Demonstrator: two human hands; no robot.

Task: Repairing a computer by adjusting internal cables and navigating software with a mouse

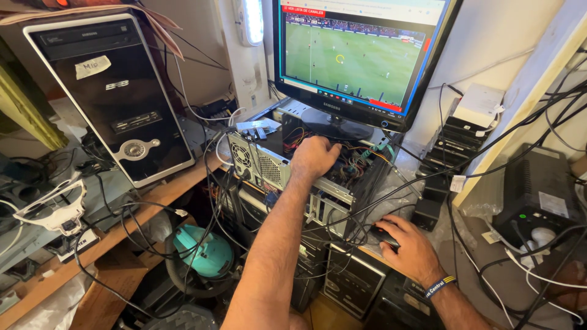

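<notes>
Reaching into the open computer case (287, 165) under the monitor (361, 55), the left hand (313, 157) curls among wires, the right hand (406, 244) beside it grips a mouse (384, 235); snagged cables could pull loose.

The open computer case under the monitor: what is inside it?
Inside the open computer case are coloured wires and the left hand, reaching in. The monitor and that hand cover the deeper parts.

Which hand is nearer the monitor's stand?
Left. The left hand reaches into the open computer case just below the monitor stand; the right hand rests on a mouse, lower right.
</notes>
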